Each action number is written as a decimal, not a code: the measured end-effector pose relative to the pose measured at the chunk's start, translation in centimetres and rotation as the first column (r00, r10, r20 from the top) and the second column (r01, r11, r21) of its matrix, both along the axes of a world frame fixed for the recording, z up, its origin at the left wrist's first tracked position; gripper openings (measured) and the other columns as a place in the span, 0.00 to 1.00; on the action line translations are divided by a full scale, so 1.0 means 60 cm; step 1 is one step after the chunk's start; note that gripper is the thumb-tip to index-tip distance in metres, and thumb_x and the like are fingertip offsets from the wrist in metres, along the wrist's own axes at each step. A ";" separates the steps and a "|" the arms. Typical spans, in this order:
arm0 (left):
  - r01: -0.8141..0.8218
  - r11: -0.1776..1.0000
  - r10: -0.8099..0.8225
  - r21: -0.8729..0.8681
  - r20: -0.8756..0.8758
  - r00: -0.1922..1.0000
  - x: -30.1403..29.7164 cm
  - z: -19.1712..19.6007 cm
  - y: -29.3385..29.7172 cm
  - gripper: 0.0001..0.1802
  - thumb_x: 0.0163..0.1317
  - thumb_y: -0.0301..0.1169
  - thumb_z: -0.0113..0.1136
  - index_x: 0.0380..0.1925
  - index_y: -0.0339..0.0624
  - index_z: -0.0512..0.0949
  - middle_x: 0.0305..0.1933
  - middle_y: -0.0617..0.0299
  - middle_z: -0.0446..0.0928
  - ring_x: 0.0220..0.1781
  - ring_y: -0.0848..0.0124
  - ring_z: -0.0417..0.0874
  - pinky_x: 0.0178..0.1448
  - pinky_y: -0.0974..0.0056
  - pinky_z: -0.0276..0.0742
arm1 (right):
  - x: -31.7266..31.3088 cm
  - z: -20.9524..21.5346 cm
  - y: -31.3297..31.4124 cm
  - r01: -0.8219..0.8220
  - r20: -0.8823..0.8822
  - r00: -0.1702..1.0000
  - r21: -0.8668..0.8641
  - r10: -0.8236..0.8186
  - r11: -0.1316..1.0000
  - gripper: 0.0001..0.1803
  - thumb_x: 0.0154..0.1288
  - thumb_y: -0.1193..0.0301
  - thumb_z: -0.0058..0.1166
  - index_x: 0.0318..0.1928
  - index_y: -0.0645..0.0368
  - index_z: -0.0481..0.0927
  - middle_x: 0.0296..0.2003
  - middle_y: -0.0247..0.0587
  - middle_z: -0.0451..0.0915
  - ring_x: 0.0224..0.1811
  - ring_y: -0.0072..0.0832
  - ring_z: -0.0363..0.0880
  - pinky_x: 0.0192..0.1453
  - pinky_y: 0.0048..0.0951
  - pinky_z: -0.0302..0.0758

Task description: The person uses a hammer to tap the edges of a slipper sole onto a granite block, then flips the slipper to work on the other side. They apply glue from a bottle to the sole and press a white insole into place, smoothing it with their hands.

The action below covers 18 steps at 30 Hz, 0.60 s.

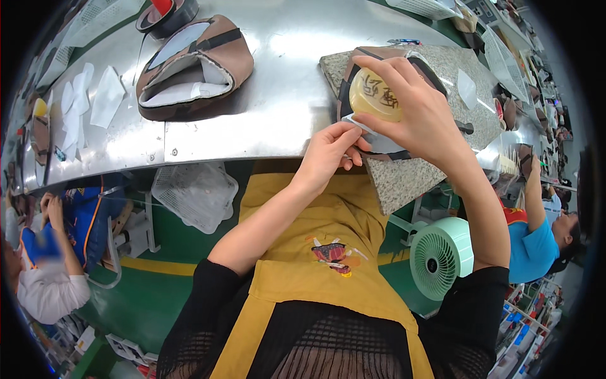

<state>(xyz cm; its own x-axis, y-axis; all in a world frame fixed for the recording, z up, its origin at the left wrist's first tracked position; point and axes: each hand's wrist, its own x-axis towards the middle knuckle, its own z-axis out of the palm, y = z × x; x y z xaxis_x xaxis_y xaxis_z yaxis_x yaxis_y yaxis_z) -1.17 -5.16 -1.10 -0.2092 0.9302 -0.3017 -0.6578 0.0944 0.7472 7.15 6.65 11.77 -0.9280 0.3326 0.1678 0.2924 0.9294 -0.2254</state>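
My right hand (424, 114) is closed round a pale-yellow, see-through round container (374, 104) with dark handwriting on it. It is held over a flat brown and black stitched piece (343, 95) lying on a speckled stone slab (404, 183). My left hand (328, 153), its fingers pinched, grips the near edge of a pale grey-white sheet (382, 144) on that piece. Part of the sheet is hidden under my hands and the container. Left of my hands, a brown stitched upper (228, 60) with a black strap and white lining rests on the metal table (284, 82).
White paper-like pieces (107, 98) lie at the table's left, with a dark tape roll (169, 19) behind. A white basket (196, 192) stands below the table edge. At right is a green fan (440, 258). People sit on both sides, one in a blue shirt (533, 249).
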 end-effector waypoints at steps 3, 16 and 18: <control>-0.003 1.000 0.003 0.028 -0.023 1.000 0.001 0.003 0.002 0.09 0.68 0.32 0.49 0.36 0.39 0.76 0.31 0.63 0.79 0.25 0.82 0.75 0.25 0.77 0.68 | -0.002 0.000 -0.002 -0.051 0.034 0.998 0.081 0.048 0.995 0.32 0.51 0.58 0.61 0.59 0.44 0.69 0.40 0.39 0.72 0.41 0.38 0.78 0.40 0.35 0.77; -0.004 0.998 0.002 0.057 0.038 0.999 0.003 -0.006 0.003 0.08 0.67 0.32 0.50 0.38 0.41 0.76 0.29 0.66 0.79 0.24 0.85 0.73 0.25 0.79 0.67 | 0.034 0.027 -0.007 0.027 -0.086 0.996 -0.047 -0.031 0.999 0.32 0.51 0.63 0.62 0.60 0.44 0.68 0.43 0.41 0.73 0.44 0.40 0.77 0.43 0.37 0.76; -0.005 0.998 0.003 0.060 0.035 0.999 0.002 -0.006 0.003 0.09 0.67 0.32 0.50 0.39 0.41 0.76 0.29 0.66 0.78 0.24 0.85 0.73 0.25 0.79 0.67 | 0.018 0.016 -0.009 -0.010 -0.071 0.997 -0.052 0.006 0.999 0.32 0.52 0.63 0.62 0.59 0.44 0.68 0.43 0.40 0.73 0.43 0.40 0.78 0.42 0.36 0.76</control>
<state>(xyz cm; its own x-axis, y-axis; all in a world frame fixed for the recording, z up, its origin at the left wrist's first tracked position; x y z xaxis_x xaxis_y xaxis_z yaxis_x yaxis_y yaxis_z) -1.08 -4.98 -1.44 -0.2037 0.9459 -0.2527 -0.6837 0.0473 0.7283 8.22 6.11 12.72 -0.9171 0.3351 0.2159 0.2663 0.9181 -0.2936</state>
